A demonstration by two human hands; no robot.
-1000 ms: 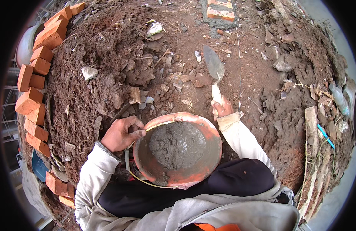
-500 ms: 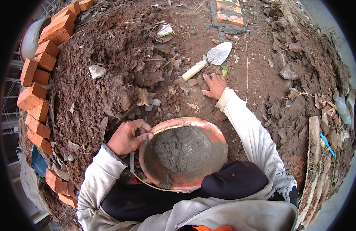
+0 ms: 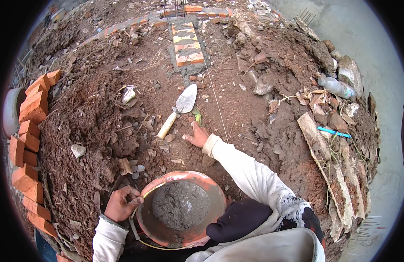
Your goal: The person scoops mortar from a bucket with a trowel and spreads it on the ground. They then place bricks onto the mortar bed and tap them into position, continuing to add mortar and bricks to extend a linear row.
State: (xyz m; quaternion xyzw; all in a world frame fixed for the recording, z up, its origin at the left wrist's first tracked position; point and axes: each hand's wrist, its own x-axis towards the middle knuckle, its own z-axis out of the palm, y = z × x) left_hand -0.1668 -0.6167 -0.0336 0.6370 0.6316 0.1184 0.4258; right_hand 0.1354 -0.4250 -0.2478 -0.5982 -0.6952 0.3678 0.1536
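An orange round mortar pan [image 3: 218, 183] with grey wet mortar [image 3: 180, 205] in it stands on the ground close in front of me. My left hand [image 3: 122, 204] is closed at the pan's left rim, its thumb and fingers pinched beside a thin yellow strip there. My right hand [image 3: 199, 136] reaches forward to the soil with its fingers apart and holds nothing. Its fingertips are by a small green scrap [image 3: 197, 116]. Just ahead and left of it lies a trowel [image 3: 185, 99] with a pale handle, its blade pointing away.
A taut string [image 3: 217, 102] runs from the right arm to a short course of mortared bricks [image 3: 187, 46] ahead. Loose orange bricks [image 3: 33, 107] line the left side. At right lie broken wooden boards [image 3: 317, 144], a plastic bottle [image 3: 337, 87] and a blue stick [image 3: 334, 132]. The soil is uneven and stony.
The view has tilted up and shifted right, showing more of the brick course and far ground. Both hands keep their places, the left at the pan's rim and the right near the trowel.
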